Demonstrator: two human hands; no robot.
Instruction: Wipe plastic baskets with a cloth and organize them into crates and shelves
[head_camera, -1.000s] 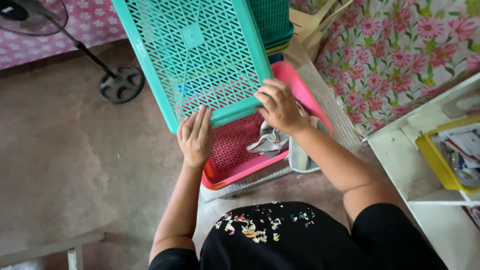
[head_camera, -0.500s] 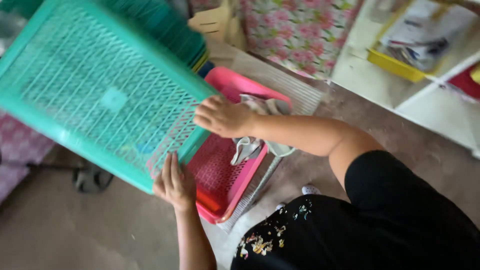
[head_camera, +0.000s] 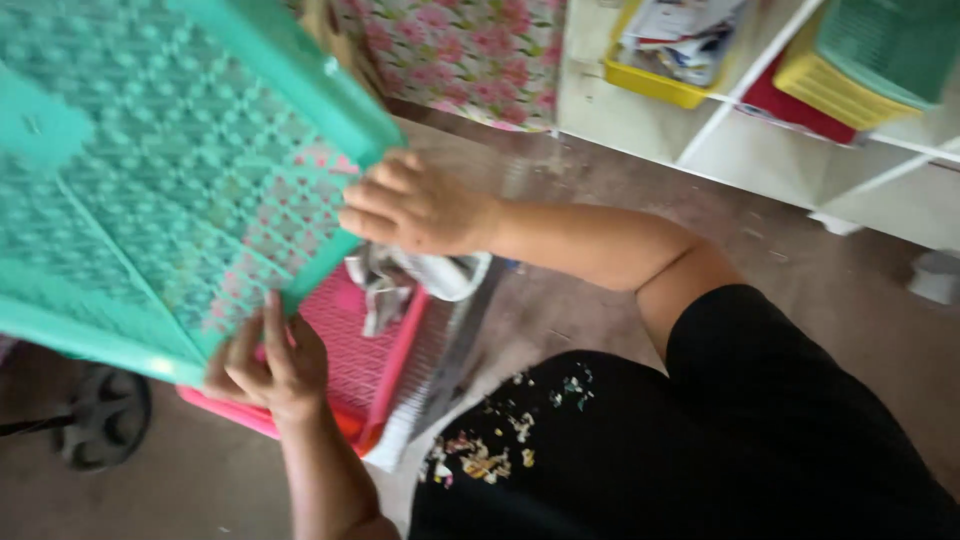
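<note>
The teal perforated plastic tray (head_camera: 170, 170) is held tilted at upper left, above the pink plastic tray (head_camera: 350, 360). The left hand (head_camera: 265, 365) grips its near edge, fingers curled loosely underneath. The right hand (head_camera: 405, 205) clamps the right corner (fingers bent over the rim).

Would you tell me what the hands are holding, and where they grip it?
Both hold the teal lattice tray: left hand and right hand at its near edge.

Showing soft, even daylight with only faint shadows on the floor (head_camera: 820, 320), smearing heavily with motion blur across the teal basket (head_camera: 150, 170) and the shelves (head_camera: 760, 130), blurring the left hand (head_camera: 265, 365), staying free of glare.
</note>
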